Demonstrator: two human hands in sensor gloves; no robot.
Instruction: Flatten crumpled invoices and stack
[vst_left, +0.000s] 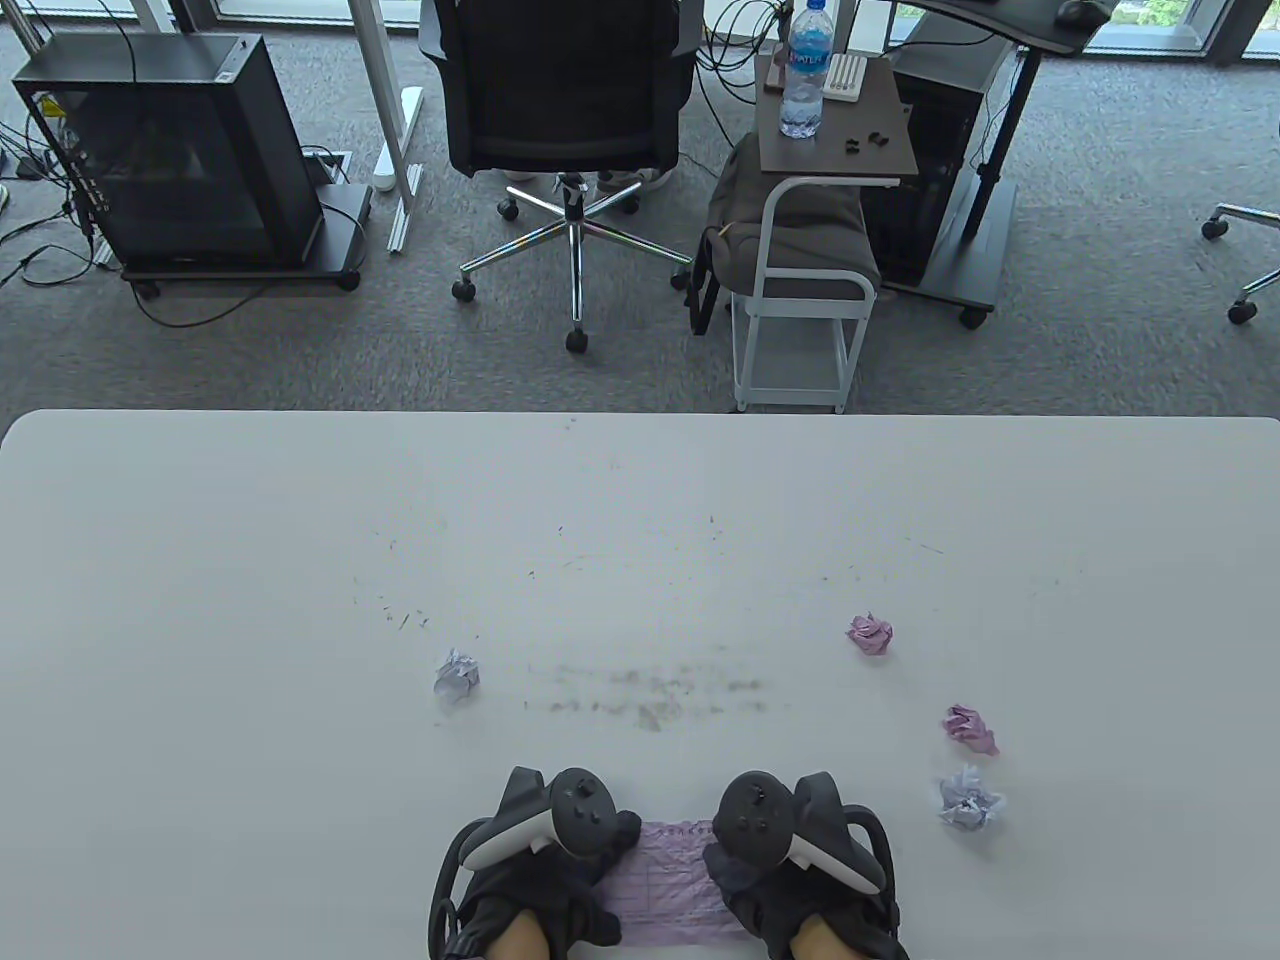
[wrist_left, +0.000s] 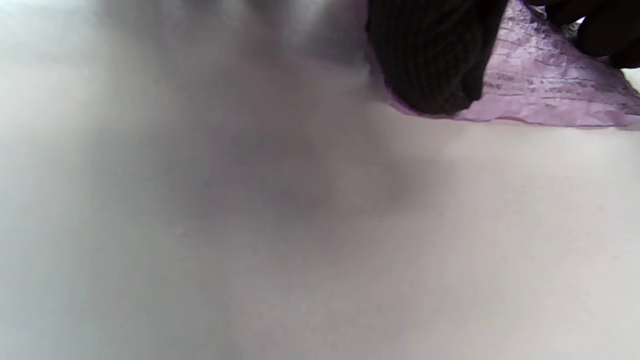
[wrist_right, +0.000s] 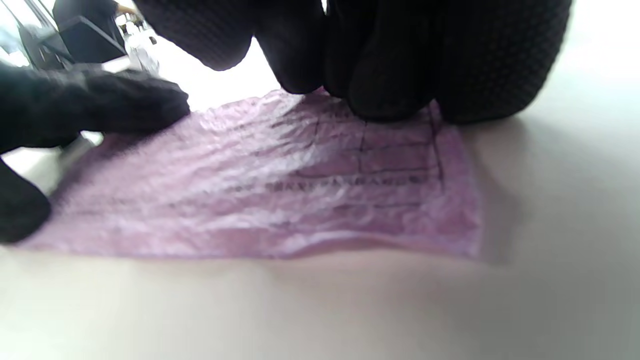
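Pink invoice (vst_left: 668, 880) lies spread at the near edge of the white counter (vst_left: 640, 560), wrinkled but mostly flat, printed grid and text lines visible in right wrist view, too blurred to read. Left hand (vst_left: 545, 860) presses on its left end, right hand (vst_left: 795, 860) on its right end; fingers of both look laid down on the paper, not curled round it. In table view the trackers cover most of both hands and the invoice ends are hidden under them. Right wrist view shows right fingertips (wrist_right: 380, 95) touching the sheet's far edge; left wrist view shows only one fingertip (wrist_left: 430, 65) on a corner, rest blurred counter. Four crumpled balls only in table view: lilac-white ball (vst_left: 457, 675) on the left, pink ball (vst_left: 870, 634), pink ball (vst_left: 970, 728) and whitish ball (vst_left: 969, 800) on the right, all apart. Water bottle (vst_left: 806, 70) on a side table behind, label partly readable, blue, unclear wording.
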